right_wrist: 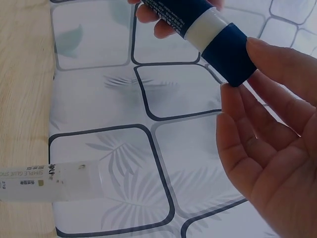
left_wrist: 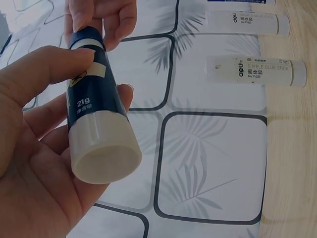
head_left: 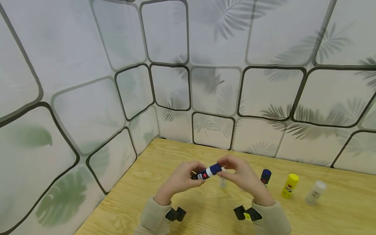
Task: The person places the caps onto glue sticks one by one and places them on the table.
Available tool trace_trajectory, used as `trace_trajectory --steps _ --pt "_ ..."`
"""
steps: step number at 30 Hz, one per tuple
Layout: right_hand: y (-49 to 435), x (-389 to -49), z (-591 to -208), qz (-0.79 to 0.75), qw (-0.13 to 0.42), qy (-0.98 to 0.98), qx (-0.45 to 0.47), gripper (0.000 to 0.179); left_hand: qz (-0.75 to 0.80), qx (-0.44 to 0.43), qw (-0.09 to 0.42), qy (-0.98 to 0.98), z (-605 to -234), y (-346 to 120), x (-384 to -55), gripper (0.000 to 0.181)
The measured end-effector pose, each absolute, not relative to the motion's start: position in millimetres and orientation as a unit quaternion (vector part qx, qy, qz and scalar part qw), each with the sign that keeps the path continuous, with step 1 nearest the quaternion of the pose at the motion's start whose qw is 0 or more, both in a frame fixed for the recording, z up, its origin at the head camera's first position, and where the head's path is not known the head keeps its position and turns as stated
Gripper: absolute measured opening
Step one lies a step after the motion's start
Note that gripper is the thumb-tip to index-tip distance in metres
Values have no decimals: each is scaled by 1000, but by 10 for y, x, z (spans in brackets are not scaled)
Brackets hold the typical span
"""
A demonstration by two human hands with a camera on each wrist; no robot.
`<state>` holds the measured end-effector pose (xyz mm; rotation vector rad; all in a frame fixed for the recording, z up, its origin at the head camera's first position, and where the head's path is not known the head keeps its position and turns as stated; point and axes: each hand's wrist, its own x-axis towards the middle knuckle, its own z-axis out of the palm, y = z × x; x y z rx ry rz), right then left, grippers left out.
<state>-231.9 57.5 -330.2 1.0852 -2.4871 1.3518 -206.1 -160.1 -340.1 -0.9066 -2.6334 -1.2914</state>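
Note:
My left hand (head_left: 181,178) grips a dark blue glue stick (head_left: 203,175) by its body, above the table, tilted up to the right. In the left wrist view its hollow white base (left_wrist: 106,153) faces the camera, below a "21g" print. The thumb and fingertips of my right hand (head_left: 242,174) pinch the blue cap (right_wrist: 230,54) at the other end. A white band (right_wrist: 205,30) shows between cap and body. Partly hidden behind the right hand, a clear-white glue stick (head_left: 223,182) stands on the table.
To the right of the right hand stand a dark blue glue stick (head_left: 266,175), a yellow glue stick (head_left: 290,185) and a white glue stick (head_left: 316,193). The wooden table (head_left: 164,153) meets patterned curtain-like walls (head_left: 214,130) at its back and left edges.

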Motion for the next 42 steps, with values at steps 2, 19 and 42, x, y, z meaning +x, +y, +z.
trace_trajectory --steps 2,19,42 --pt "579 -2319 -3302 447 56 -818 358 25 -419 -296 35 -858 -3406 -1597 -2063 22" --pt "572 -2280 -3296 456 56 -806 373 23 -423 -299 61 -853 -3400 -1510 -2035 24" --pt "568 -2195 -3313 367 155 -858 323 38 -442 -252 167 -845 -3650 -1283 -2135 30"
